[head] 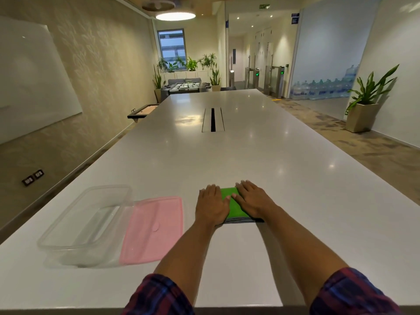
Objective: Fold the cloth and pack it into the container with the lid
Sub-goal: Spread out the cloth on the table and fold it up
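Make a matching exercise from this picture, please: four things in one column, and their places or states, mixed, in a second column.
Things:
1. folded green cloth
2. flat pink lid
3. clear plastic container
4. left hand

Places or states:
A. empty, at the far left
B. under both hands
C. off, between container and cloth
D. flat on the cloth's left part

Pairs: 1-B, 2-C, 3-A, 4-D

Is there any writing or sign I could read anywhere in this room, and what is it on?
"EXIT": green lit sign at the ceiling, barely legible.
Blue wall signs by the frosted glass partition: too small to read.
Clear plastic container, pink lid, folded green cloth: no text visible.
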`<control>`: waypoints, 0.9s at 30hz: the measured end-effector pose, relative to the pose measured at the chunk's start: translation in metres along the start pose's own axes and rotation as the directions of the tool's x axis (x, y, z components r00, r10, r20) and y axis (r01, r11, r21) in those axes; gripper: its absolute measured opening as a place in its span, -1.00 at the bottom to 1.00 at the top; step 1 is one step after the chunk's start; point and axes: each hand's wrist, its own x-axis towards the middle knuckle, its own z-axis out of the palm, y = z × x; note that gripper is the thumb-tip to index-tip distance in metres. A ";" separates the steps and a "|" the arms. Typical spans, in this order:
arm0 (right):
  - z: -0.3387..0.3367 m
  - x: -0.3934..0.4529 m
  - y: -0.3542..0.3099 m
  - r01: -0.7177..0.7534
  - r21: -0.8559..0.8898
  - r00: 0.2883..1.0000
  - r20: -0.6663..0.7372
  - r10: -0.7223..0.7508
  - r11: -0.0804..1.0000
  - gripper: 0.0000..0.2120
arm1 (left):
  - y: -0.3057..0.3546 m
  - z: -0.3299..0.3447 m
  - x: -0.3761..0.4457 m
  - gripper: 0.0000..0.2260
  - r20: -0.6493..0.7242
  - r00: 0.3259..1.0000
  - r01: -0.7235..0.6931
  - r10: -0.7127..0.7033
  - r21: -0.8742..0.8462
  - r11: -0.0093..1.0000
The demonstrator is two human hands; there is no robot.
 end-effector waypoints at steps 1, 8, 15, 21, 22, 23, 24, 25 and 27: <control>0.001 -0.001 0.002 -0.002 0.000 1.000 -0.004 0.002 1.000 -0.33 | -0.002 0.004 -0.002 -0.21 0.003 1.000 0.010 -0.010 -0.002 1.000; -0.022 0.006 0.009 -0.198 -0.015 0.976 -0.092 0.196 0.980 -0.26 | -0.004 0.008 0.001 -0.13 0.017 1.000 0.006 -0.006 0.013 1.000; -0.057 0.016 0.001 -0.348 0.327 0.936 0.075 0.343 0.879 -0.59 | 0.001 0.006 -0.003 -0.41 -0.023 0.997 0.070 -0.072 -0.070 0.995; -0.072 0.030 -0.037 -0.265 0.558 0.957 0.053 0.286 0.786 -0.70 | 0.009 -0.009 -0.016 -0.64 -0.306 0.919 0.159 -0.248 -0.286 0.945; -0.074 0.031 -0.044 -0.249 0.600 0.961 0.053 0.272 0.760 -0.72 | 0.008 -0.011 -0.014 -0.67 -0.267 0.919 0.176 -0.291 -0.382 0.907; -0.073 0.033 -0.052 -0.235 0.639 0.964 0.057 0.260 0.732 -0.71 | 0.006 -0.013 -0.013 -0.67 -0.225 0.914 0.204 -0.337 -0.462 0.863; -0.072 0.034 -0.059 -0.222 0.675 0.967 0.061 0.246 0.704 -0.71 | 0.004 -0.013 -0.011 -0.65 -0.196 0.907 0.223 -0.373 -0.528 0.819; -0.071 0.034 -0.066 -0.209 0.702 0.971 0.065 0.231 0.681 -0.72 | 0.002 -0.015 -0.009 -0.61 -0.173 0.897 0.243 -0.406 -0.575 0.782; -0.066 0.037 -0.079 -0.189 0.728 0.975 0.061 0.212 0.659 -0.70 | -0.001 -0.020 -0.010 -0.54 -0.144 0.887 0.254 -0.438 -0.640 0.725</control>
